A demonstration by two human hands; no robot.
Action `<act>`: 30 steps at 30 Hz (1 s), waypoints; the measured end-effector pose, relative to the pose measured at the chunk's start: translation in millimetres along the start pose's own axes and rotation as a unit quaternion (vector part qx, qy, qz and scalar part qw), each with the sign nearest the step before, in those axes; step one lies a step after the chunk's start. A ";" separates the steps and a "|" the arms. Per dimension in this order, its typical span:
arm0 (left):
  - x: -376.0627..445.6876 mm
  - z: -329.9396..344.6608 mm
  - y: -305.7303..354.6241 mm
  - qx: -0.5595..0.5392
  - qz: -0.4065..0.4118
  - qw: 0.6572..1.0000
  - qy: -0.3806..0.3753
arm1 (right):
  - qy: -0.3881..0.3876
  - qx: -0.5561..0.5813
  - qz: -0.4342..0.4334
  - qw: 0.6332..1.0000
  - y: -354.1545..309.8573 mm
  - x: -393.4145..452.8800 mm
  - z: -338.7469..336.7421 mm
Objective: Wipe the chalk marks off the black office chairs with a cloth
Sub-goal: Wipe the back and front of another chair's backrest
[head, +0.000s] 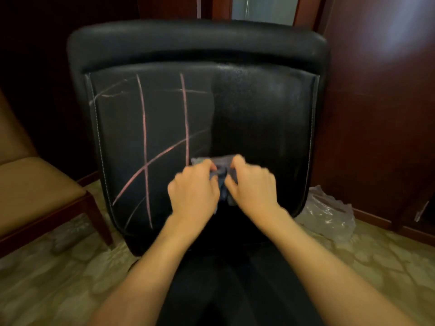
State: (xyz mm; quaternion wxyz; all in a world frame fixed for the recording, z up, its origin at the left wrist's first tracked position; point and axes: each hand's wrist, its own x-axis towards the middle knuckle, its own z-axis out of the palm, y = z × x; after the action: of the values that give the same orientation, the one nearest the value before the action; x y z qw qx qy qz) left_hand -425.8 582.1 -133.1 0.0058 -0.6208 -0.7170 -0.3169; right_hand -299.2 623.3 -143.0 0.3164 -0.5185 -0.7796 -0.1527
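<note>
A black office chair [263,109] faces me, its backrest filling the middle of the view. Pink chalk marks [144,128] cross the left half of the backrest as long upright and slanted lines; the right half looks plain black. A small grey-blue cloth [220,164] is bunched low on the backrest. My left hand [195,191] pinches its left side and my right hand [253,187] pinches its right side, both with curled fingers. The hands hide the lower part of the cloth.
A tan padded chair [35,191] with a dark wooden frame stands at the left. A crumpled clear plastic bag [329,212] lies on the patterned carpet [353,267] at the right. Dark wooden cabinets [381,114] rise behind and to the right.
</note>
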 end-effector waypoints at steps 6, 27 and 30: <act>-67.9 83.4 -39.1 -0.042 -0.108 0.992 -0.052 | -0.097 0.023 0.019 0.995 6.7 -84.4 73.4; 82.8 -110.0 31.9 -0.079 0.054 0.985 0.146 | 0.119 0.145 0.031 0.982 -38.6 115.8 -95.5; 118.5 -132.4 46.9 -0.049 0.074 0.982 0.167 | 0.123 0.107 0.028 0.986 -35.9 154.2 -107.9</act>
State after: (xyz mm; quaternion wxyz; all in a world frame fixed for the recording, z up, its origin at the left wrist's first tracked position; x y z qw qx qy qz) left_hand -462.0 627.4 41.3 0.1186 -0.6100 -0.6418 -0.4494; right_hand -335.9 657.1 42.0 0.4676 -0.4804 -0.7318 -0.1227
